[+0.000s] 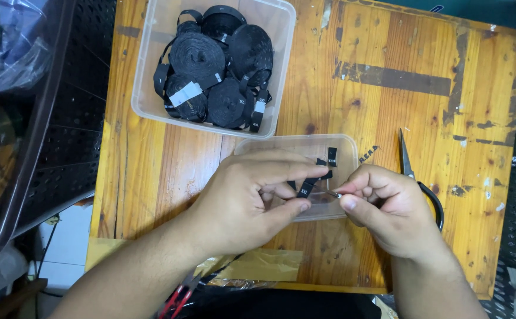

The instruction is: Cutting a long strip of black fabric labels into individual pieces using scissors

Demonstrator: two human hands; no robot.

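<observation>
My left hand (247, 199) pinches a small black fabric label (306, 188) between thumb and fingers, over a shallow clear plastic lid (345, 147). My right hand (383, 207) is closed on a thin metal pin or needle (330, 192) whose tip meets the label. One more loose black label (332, 156) lies in the lid, just beyond my fingers. Both hands are close together at the middle front of a small wooden table (388, 112).
A clear plastic tub (152, 88) at the back left holds several rolls of black label tape (216, 65). Scissors (414, 177) lie right of my right hand. A black perforated crate (75, 118) stands left of the table. Red-handled pliers (178, 295) sit near my lap.
</observation>
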